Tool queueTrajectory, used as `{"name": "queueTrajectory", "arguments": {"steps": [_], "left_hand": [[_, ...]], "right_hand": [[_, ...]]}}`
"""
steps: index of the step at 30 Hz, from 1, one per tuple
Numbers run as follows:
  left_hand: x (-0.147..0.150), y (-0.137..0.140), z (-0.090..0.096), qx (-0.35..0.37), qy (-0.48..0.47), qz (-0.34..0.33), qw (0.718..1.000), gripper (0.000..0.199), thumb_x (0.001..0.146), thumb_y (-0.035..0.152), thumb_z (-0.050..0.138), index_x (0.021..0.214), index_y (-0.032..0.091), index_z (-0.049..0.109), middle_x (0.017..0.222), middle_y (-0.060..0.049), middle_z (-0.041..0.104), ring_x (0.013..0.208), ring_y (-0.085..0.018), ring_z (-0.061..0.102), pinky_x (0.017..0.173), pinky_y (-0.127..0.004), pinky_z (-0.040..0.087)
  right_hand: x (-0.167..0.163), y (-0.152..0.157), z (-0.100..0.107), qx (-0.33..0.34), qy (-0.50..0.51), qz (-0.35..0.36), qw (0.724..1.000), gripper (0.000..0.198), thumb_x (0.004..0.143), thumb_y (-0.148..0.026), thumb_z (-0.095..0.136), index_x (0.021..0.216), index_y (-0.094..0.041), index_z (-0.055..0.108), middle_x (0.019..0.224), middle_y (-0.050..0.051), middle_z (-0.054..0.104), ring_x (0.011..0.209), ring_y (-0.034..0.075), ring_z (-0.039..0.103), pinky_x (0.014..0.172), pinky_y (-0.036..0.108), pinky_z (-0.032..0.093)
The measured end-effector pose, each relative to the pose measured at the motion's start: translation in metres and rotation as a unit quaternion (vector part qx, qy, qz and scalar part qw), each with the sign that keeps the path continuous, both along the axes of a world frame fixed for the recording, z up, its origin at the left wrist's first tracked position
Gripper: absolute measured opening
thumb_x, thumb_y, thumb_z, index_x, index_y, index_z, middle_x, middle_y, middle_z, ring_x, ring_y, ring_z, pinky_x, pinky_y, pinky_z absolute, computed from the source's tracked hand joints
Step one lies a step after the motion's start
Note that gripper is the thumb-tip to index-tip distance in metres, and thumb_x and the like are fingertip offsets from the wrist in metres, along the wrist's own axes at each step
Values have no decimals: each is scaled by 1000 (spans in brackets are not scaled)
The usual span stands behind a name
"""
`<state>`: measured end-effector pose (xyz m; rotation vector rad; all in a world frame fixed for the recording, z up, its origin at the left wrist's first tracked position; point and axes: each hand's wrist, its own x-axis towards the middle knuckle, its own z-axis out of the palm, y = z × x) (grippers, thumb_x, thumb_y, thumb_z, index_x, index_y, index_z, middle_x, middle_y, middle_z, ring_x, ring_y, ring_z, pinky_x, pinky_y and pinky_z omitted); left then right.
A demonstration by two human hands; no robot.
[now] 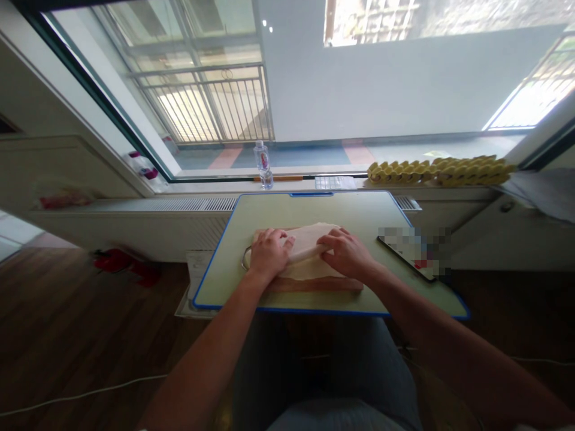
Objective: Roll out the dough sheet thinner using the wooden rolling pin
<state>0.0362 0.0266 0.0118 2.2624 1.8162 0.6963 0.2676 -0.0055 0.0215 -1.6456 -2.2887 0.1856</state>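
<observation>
A thin, pale sheet that looks like dough lies over a wooden cutting board. Its far part is lifted or folded into a ridge between my hands. On the left end of that ridge, my left hand has its fingers bent over the sheet and its thumb pointing right. My right hand grips the right end between thumb and fingers. Whether a rolling pin is inside the ridge I cannot tell. At the board's left end a metal handle shows, partly behind my left hand.
The board rests on a small pale table with a blue rim. A phone-like slab, partly blurred out, lies on its right. Along the windowsill stand a clear bottle and yellow ruffled packing. A red fire extinguisher lies on the floor at left.
</observation>
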Motion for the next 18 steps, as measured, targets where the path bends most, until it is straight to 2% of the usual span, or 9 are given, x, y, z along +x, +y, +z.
{"name": "queueTrajectory", "arguments": {"steps": [3, 6, 9, 12, 14, 18], "left_hand": [[0, -4, 2, -25, 47, -9, 999, 29, 100, 47, 59, 100, 24, 75, 110, -8, 77, 112, -29, 67, 101, -41, 48], [2, -4, 3, -13, 74, -11, 997, 30, 101, 46, 57, 98, 22, 75, 108, -10, 77, 112, -30, 67, 102, -42, 47], [5, -3, 1, -18, 86, -30, 996, 31, 104, 43, 51, 99, 21, 73, 110, -12, 78, 113, -30, 67, 102, -42, 47], [9, 0, -1, -25, 85, -41, 995, 30, 105, 40, 48, 106, 21, 71, 116, -13, 77, 114, -29, 69, 98, -40, 49], [11, 3, -1, -37, 86, -37, 995, 31, 106, 40, 45, 110, 22, 70, 118, -14, 77, 112, -30, 71, 95, -40, 51], [11, 15, 7, -72, 110, -37, 991, 34, 105, 42, 44, 119, 22, 68, 115, -15, 79, 106, -32, 75, 91, -41, 53]], "right_hand": [[-8, -11, 0, -15, -1, -29, 999, 30, 91, -29, 68, 118, -26, 80, 108, 8, 73, 110, 27, 64, 97, 34, 47], [-16, -20, -1, -43, 8, -40, 998, 31, 92, -30, 65, 120, -24, 79, 111, 9, 72, 103, 24, 67, 92, 31, 47], [-19, -20, 1, -60, 15, -37, 997, 31, 91, -33, 67, 118, -24, 78, 113, 9, 73, 106, 24, 66, 96, 32, 47], [-20, -7, 3, -44, 10, -68, 997, 24, 95, -41, 64, 106, -26, 79, 113, 8, 74, 111, 26, 64, 101, 36, 46], [-23, 6, 3, -33, 1, -107, 994, 31, 101, -46, 55, 104, -25, 78, 116, 10, 74, 116, 28, 63, 103, 39, 46], [-30, 36, -3, -39, -10, -147, 988, 41, 106, -46, 44, 124, -23, 72, 132, 15, 68, 127, 32, 58, 105, 44, 47]]}}
